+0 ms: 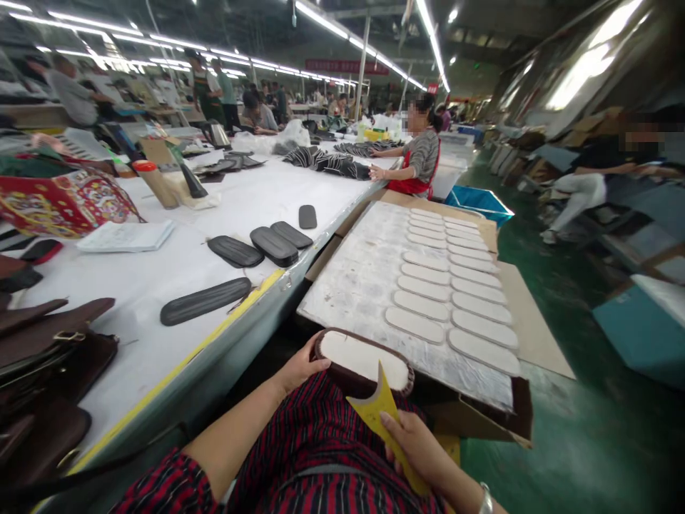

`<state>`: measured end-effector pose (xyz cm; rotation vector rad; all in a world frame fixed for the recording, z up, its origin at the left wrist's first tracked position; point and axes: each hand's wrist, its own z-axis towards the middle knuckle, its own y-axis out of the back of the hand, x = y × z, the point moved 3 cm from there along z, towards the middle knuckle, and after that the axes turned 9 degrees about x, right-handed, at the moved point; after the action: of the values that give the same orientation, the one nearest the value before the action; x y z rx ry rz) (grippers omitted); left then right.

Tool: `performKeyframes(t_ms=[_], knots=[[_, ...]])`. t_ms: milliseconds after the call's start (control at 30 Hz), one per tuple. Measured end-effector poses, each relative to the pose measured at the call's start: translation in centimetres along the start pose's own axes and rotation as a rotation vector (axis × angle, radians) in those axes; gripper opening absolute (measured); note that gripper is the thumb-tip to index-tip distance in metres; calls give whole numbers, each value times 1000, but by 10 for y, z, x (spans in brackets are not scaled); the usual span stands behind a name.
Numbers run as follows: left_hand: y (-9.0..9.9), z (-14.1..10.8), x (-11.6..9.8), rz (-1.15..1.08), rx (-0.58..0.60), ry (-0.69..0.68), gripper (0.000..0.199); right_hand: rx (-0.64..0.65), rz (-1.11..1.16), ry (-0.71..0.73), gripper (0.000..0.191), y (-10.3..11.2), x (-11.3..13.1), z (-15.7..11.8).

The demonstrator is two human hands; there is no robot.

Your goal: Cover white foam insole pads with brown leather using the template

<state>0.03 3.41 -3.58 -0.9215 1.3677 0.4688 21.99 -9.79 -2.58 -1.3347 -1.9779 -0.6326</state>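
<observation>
My left hand [300, 368] grips the left end of a dark brown oval piece [350, 380] with a white oval panel [364, 358] on its upper face. The piece is close to my lap, beside the near edge of a grey board. In my right hand [409, 437] is a yellow tool [381, 412] with a curved, two-pointed end. One point of the tool overlaps the white panel in view; whether it touches cannot be made out.
Rows of pale oval pieces [420, 293] lie on the grey board [342, 285] at my right. Black oval pads [206, 301] rest on the white table [139, 285] at left, with brown bags [58, 357] nearby. A person in a red apron [425, 157] works at the table beyond.
</observation>
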Motion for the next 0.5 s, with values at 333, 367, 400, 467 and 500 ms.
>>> performKeyframes(t_ms=[333,367,400,467,500], knots=[[-4,6,2,-122,-205,25,46,136,26,-3,45,-26,32,38],[-6,6,2,-67,-219,27,45,125,7,-10,46,-28,30,40],[-7,6,2,3,-224,33,44,112,-25,-19,48,-30,27,41],[-7,6,1,159,-227,44,43,94,-129,-4,50,-33,26,44],[-5,5,-1,223,-237,47,44,91,-200,36,50,-34,28,46]])
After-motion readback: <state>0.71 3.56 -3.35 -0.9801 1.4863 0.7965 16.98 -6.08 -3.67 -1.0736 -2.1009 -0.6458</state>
